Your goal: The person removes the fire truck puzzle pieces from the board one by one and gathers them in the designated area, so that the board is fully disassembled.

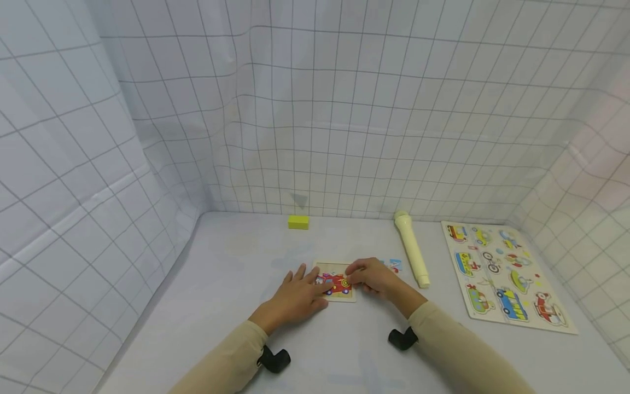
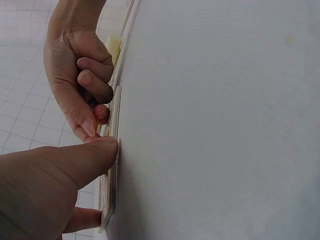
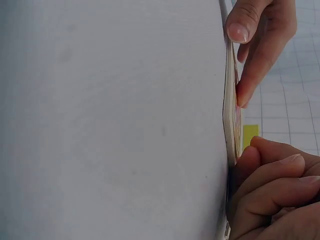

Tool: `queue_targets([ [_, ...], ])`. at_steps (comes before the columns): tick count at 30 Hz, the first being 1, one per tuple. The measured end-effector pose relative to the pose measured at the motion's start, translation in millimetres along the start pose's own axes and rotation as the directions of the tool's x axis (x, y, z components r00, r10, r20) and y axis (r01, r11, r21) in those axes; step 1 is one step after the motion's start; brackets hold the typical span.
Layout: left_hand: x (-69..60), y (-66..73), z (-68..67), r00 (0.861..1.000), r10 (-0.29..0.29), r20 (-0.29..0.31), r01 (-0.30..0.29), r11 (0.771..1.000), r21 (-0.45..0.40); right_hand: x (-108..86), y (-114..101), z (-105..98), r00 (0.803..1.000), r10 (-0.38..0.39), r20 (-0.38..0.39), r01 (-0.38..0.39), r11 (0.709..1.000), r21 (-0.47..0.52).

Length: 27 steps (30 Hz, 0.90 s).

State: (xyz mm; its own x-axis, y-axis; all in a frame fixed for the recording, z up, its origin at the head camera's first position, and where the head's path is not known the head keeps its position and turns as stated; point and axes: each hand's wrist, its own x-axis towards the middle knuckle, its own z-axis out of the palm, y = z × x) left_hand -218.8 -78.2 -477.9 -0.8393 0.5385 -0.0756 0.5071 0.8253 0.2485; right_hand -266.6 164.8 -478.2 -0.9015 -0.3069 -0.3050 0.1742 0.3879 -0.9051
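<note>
A small wooden jigsaw puzzle (image 1: 339, 298) in a shallow frame lies on the table, its picture a red vehicle with blue wheels. My left hand (image 1: 297, 298) rests at its left side with fingers spread; the thumb (image 2: 97, 157) and fingertips touch the board. At the right part of the puzzle, my right hand (image 1: 374, 276) has its fingers curled, with thumb and index fingertip pinched together over a puzzle piece mostly hidden by them. Loose puzzle pieces (image 1: 395, 266) lie just beyond the right hand, partly covered by it.
A yellow block (image 1: 298, 222) stands near the table's back edge. Behind the right hand lies a pale yellow toy microphone (image 1: 412, 249). A large wooden board with vehicle pictures (image 1: 497, 306) lies at the right. Gridded white curtains (image 1: 344, 137) enclose the back and sides.
</note>
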Motion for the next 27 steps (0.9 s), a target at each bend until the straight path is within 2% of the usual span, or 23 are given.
queue_targets([
  [9, -0.8, 0.7, 0.9, 1.000, -0.006, -0.015, 0.006, 1.000, 0.002, 3.0, -3.9, 8.7, 0.993, -0.084, -0.079, 0.071, 0.985, -0.159],
  [12, -0.6, 0.7, 0.7, 1.000, -0.007, -0.014, 0.007, 1.000, 0.004, 2.3, -5.1, 7.9, 0.993, -0.089, -0.077, 0.077, 0.986, -0.147],
  [19, -1.8, 0.3, -0.9, 1.000, -0.009, -0.005, 0.009, 1.000, 0.002, 2.8, -2.3, 3.2, 0.995, -0.046, -0.087, 0.046, 0.999, 0.002],
  [22, -2.2, -0.8, -1.2, 1.000, -0.007, 0.002, 0.007, 1.000, 0.000, 2.5, -1.9, 2.2, 0.996, -0.061, -0.069, 0.061, 0.998, -0.001],
  [27, -1.9, -2.8, -2.2, 1.000, 0.014, 0.009, -0.014, 0.999, -0.031, 3.2, -4.5, -0.3, 0.994, -0.106, -0.032, 0.104, 0.993, -0.059],
])
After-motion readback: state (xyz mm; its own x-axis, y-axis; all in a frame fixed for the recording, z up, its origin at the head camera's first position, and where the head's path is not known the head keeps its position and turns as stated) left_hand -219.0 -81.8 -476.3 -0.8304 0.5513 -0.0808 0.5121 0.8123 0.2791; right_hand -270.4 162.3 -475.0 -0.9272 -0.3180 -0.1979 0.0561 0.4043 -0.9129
